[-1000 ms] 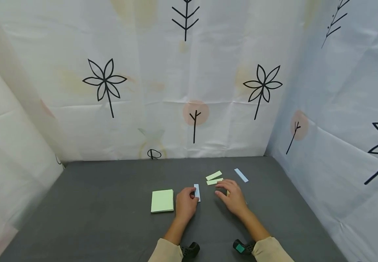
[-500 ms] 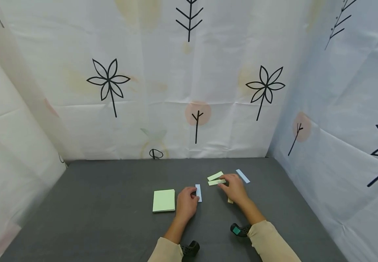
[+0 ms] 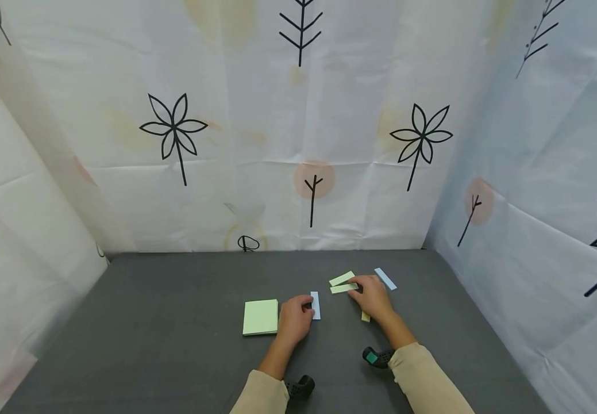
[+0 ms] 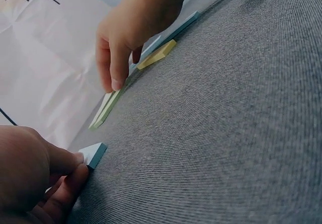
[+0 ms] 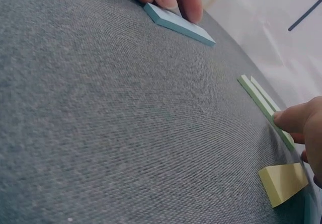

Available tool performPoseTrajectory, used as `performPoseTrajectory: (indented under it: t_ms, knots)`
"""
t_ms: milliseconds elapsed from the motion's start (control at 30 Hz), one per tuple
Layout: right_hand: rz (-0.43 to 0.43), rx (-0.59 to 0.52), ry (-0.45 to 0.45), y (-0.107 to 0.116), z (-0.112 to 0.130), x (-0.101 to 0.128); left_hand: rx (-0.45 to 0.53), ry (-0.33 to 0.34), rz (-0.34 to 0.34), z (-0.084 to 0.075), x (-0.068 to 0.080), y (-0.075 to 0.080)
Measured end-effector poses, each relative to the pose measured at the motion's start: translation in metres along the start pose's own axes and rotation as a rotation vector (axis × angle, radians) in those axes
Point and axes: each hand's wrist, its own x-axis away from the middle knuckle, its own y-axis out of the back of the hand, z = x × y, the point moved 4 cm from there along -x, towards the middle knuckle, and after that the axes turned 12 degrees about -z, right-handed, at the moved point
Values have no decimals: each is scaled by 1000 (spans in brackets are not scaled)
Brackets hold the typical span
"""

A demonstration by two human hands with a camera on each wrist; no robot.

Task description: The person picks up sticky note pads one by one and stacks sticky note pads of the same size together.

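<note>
A narrow light blue sticky-note pad [image 3: 316, 310] lies upright in the head view, with my left hand [image 3: 293, 320] at its left edge. The left wrist view shows thumb and finger pinching the near blue pad [image 4: 94, 156]. My right hand [image 3: 373, 296] reaches over two narrow green pads lying almost side by side. Its thumb and fingertip pinch the nearer green pad [image 3: 341, 289] at the right end; the farther green pad [image 3: 341, 279] is just behind. A small yellow pad [image 3: 365, 317], partly hidden under the right hand in the head view, shows fully beside it in the right wrist view.
A thick square green sticky-note pad [image 3: 260, 317] lies left of my left hand. Another narrow blue pad [image 3: 386, 279] sits slanted beyond the right hand. White patterned cloth walls [image 3: 246, 144] enclose the dark grey table [image 3: 174, 333] at the back and sides.
My right hand has moved slightly up and its fingers have closed onto the nearer green pad, uncovering part of the yellow pad. The left hand stays at the blue pad.
</note>
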Motion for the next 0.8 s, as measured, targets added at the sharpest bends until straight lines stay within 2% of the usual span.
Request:
performPoseTrajectory:
  t_ms: [467, 633, 800]
  knots:
    - [53, 21, 48, -3, -5, 1, -56, -32, -27, -4, 0, 2]
    - [64, 15, 117, -2, -3, 2, -51, -42, -33, -5, 0, 1]
    - [78, -44, 170, -1, 2, 5, -66, -54, -34, -5, 0, 2]
